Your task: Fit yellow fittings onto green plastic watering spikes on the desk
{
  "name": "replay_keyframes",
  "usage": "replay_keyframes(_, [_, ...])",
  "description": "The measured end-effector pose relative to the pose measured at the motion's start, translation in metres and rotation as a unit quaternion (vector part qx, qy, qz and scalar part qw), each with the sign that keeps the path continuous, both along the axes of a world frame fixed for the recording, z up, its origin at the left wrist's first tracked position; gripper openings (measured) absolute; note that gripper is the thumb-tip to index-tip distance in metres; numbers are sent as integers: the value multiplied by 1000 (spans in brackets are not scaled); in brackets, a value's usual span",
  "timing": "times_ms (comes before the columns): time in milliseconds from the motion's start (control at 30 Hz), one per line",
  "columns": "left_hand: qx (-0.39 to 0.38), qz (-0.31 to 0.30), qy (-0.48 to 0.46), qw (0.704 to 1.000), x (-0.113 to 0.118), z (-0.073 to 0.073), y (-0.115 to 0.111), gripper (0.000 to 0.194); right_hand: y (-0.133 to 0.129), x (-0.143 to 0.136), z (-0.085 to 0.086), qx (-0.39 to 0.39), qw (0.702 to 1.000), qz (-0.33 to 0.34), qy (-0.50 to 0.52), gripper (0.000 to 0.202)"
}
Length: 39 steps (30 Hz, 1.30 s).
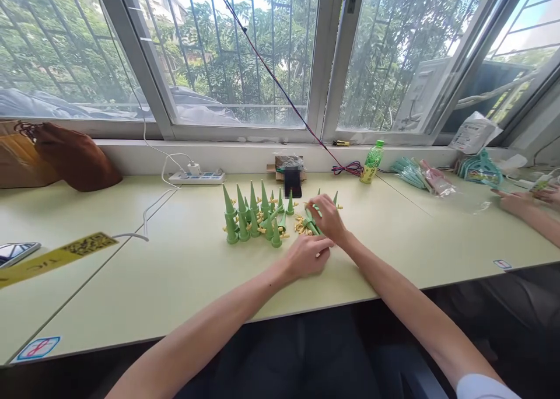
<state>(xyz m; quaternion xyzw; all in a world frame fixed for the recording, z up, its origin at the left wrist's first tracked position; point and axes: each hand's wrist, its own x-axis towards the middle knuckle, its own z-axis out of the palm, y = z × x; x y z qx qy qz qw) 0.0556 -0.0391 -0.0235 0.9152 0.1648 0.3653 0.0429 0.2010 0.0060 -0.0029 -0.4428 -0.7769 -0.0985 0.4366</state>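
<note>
My left hand (308, 255) rests low over the table, its fingers curled together; whatever they hold, if anything, is hidden. Just beyond it, my right hand (328, 217) is closed in a pinch above a small pile of yellow pieces (301, 226). What the pinch holds is too small to make out. Loose green pieces (311, 223) lie beneath the right hand's fingers. To the left of both hands, several green cones (231, 230) stand upright in rows, with small yellow pieces sticking out from their sides. A few more cones show partly behind the right hand.
At the back are a power strip (199, 178), a small box (286, 164), a dark phone-like object (293, 183) and a green bottle (371, 163). Bagged items (422, 176) lie to the right, near another person's hands (520, 203). A yellow tag (61, 259) juts in from the left.
</note>
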Motion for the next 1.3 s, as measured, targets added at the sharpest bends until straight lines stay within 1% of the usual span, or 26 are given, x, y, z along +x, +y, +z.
replay_keyframes(100, [-33, 27, -7, 999, 0, 3, 2, 23, 3, 18, 3, 37, 995, -49, 82, 23])
replay_keyframes(167, [-55, 44, -24, 997, 0, 4, 4, 23, 6, 28, 2, 42, 990, -72, 114, 24])
replay_keyframes(233, [-75, 53, -39, 995, 0, 4, 6, 22, 9, 33, 0, 30, 986, -88, 142, 26])
replay_keyframes(333, [-104, 74, -54, 990, -1, 5, 7, 20, 11, 33, -2, 2, 982, -90, 168, 28])
replay_keyframes(433, [-140, 120, -61, 981, -2, 7, 8, 20, 10, 29, -2, -19, 980, -79, 180, 28])
replay_keyframes(533, [-178, 170, -64, 967, -3, 8, 10, 34, 8, 24, 1, -37, 981, -73, 175, 28])
replay_keyframes(600, [-195, 184, -63, 961, -3, 7, 13, 43, 6, 22, 2, -43, 982, -68, 173, 29])
replay_keyframes(767, [-221, 170, -50, 959, -3, 3, 18, 43, 6, 21, 2, -42, 984, -55, 166, 30])
replay_keyframes(900, [-237, 169, -32, 956, -2, 3, 18, 44, 6, 20, 1, -44, 984, -50, 165, 29])
replay_keyframes(967, [-246, 170, -27, 954, -2, 4, 18, 41, 6, 19, 1, -44, 984, -42, 167, 28])
replay_keyframes(1133, [-256, 165, -22, 952, -2, 4, 19, 22, 5, 17, 0, -43, 985, -24, 164, 26])
replay_keyframes(1300, [-249, 168, -38, 953, -1, 1, 19, 17, 3, 16, 1, -50, 985, -11, 163, 24])
